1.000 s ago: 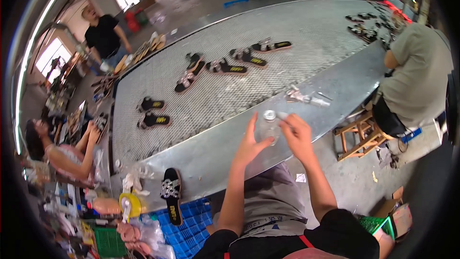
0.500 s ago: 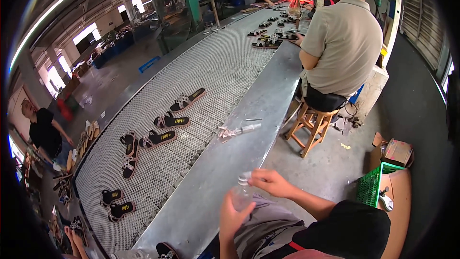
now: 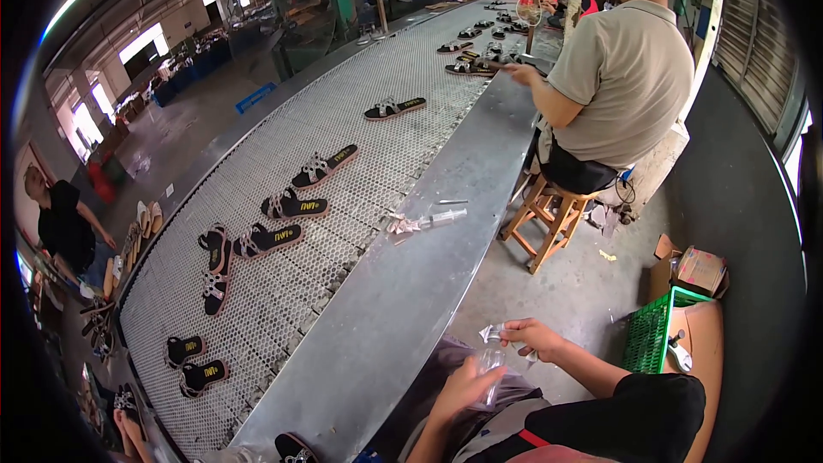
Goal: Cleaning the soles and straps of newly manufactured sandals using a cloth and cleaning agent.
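Above my lap, my left hand [image 3: 465, 387] is closed around a clear bottle [image 3: 491, 366], its fingers wrapped on the side of it. Close to the bottle's top, my right hand [image 3: 533, 339] pinches a small whitish piece [image 3: 490, 333], too blurred for me to name. On the metal bench strip [image 3: 377, 326] ahead of my hands lies a clear syringe [image 3: 446, 218] with crumpled tissue [image 3: 401, 224] against one end. A thin dark stick [image 3: 450, 201] rests just beyond it.
Several black sandals [image 3: 274, 240] lie on the mesh conveyor [image 3: 317, 120] left of the bench. A co-worker [image 3: 630, 86] sits on a wooden stool [image 3: 553, 219] ahead, reaching toward sandals. To my right stand a green crate [image 3: 649, 334] and a cardboard box [image 3: 701, 270].
Both hands have moved right and lower. My right hand has come off the bottle's top and now holds a whitish piece beside it. Another sandal shows farther up the conveyor.
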A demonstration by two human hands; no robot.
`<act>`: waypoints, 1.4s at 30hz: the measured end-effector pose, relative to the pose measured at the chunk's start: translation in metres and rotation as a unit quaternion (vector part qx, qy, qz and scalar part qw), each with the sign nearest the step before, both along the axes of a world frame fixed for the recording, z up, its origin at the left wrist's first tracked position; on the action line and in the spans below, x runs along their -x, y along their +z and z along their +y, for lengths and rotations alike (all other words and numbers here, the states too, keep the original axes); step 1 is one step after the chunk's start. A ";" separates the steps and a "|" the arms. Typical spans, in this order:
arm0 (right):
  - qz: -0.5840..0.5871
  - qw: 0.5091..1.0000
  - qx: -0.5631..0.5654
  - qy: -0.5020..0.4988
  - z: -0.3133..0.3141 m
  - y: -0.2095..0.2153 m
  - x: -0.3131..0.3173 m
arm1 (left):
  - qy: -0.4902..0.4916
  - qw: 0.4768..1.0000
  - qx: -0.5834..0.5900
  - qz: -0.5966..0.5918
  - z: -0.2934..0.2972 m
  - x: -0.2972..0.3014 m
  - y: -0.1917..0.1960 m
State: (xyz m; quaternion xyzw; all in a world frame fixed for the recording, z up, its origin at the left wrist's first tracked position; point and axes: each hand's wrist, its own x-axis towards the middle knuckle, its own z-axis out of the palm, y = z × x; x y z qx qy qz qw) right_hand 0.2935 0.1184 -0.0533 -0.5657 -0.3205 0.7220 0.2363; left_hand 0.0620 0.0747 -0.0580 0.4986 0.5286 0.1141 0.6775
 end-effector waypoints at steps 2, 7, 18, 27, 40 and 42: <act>-0.010 1.000 0.009 -0.006 0.006 -0.004 -0.010 | -0.002 1.000 -0.015 -0.025 0.008 -0.008 -0.008; -0.052 0.998 -0.003 -0.026 0.027 -0.001 -0.023 | -0.021 0.996 -0.059 -0.065 0.036 -0.028 -0.024; -0.043 0.984 -0.170 -0.039 0.070 0.051 -0.019 | 0.033 0.964 -0.250 0.080 0.076 -0.028 0.051; -0.059 0.831 -0.551 -0.060 0.091 0.073 0.061 | 0.195 0.853 -0.485 0.014 0.087 0.022 0.059; 0.116 0.827 -0.548 0.046 0.069 0.040 0.132 | 0.334 0.829 -0.442 -0.071 0.126 0.058 0.009; 0.130 0.840 -0.525 0.037 0.047 0.046 0.139 | 0.298 0.858 -0.408 -0.096 0.121 0.061 0.023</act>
